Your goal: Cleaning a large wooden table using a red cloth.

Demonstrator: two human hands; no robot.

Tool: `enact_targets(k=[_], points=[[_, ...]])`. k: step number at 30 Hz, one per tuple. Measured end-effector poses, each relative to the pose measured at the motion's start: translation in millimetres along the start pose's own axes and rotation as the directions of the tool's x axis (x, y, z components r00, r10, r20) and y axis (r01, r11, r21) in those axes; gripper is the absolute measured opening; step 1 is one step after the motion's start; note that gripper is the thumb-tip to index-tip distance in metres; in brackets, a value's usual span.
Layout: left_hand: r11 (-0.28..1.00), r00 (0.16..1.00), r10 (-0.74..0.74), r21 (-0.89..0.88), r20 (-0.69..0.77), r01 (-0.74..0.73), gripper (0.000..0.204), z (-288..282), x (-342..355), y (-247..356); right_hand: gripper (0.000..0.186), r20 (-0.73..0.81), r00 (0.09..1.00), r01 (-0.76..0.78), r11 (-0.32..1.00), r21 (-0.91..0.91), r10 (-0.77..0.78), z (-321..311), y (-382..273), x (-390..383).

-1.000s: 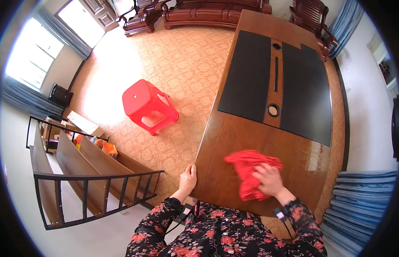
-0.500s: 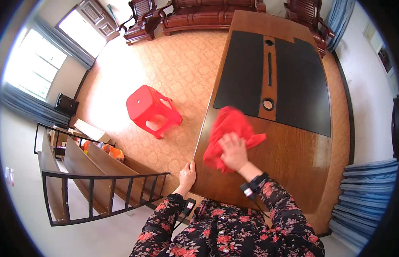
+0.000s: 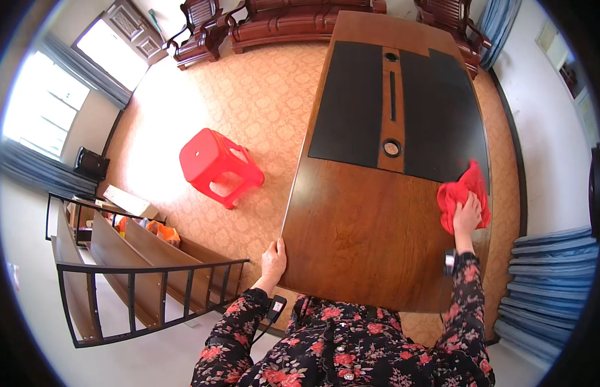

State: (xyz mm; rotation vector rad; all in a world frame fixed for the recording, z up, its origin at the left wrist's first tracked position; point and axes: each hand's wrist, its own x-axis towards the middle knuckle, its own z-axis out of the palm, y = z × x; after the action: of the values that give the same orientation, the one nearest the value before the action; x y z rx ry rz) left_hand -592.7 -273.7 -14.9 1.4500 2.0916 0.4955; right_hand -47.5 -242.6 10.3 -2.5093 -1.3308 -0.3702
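We are holding one red cloth (image 3: 449,198) in the grip of our right hand (image 3: 467,216), on the surface (image 3: 351,238) near its right edge, while our left hand (image 3: 273,261) is touching the left edge, its fingers partly hidden, so we cannot tell that grip. Two black panels (image 3: 348,103) are lying farther along, and one red stool (image 3: 203,158) is standing leftward.

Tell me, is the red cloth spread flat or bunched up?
Bunched up: the red cloth lies crumpled under the right hand, its folds showing around it, near the table's right edge.
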Motion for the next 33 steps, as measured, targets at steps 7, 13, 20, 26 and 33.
enact_targets(k=[7, 13, 20, 26, 33], points=[[0.999, 0.998, 0.034, 0.003, -0.044, -0.034, 0.05, -3.9, -4.5, -7.8, 0.052, -0.051, 0.765, 0.616, 0.706, 0.349, -0.642, -28.1, -145.1, -83.3], [0.999, 0.999, 0.02, -0.028, -0.047, -0.022, 0.051, -5.9, -4.0, -10.7, 0.055, 0.13, 0.46, 0.724, 0.456, 0.518, -0.878, -71.0, -41.7, -112.4], [0.998, 0.997, 0.066, -0.007, -0.034, -0.066, 0.047, -3.1, 0.8, -4.5, 0.052, 0.049, 0.99, -0.127, 0.989, -0.07, 0.131, 0.4, 25.8, 13.6], [0.999, 0.999, 0.035, 0.019, -0.024, -0.034, 0.051, -1.4, 1.5, -8.4, 0.042, -0.082, 0.973, 0.227, 0.963, 0.145, -0.217, 2.9, -136.4, -0.4], [1.0, 1.0, 0.002, -0.016, 0.002, -0.002, 0.055, -9.0, -2.0, -9.1, 0.058, 0.012, 0.415, 0.752, 0.351, 0.558, -0.91, -59.1, -106.9, -106.2]])
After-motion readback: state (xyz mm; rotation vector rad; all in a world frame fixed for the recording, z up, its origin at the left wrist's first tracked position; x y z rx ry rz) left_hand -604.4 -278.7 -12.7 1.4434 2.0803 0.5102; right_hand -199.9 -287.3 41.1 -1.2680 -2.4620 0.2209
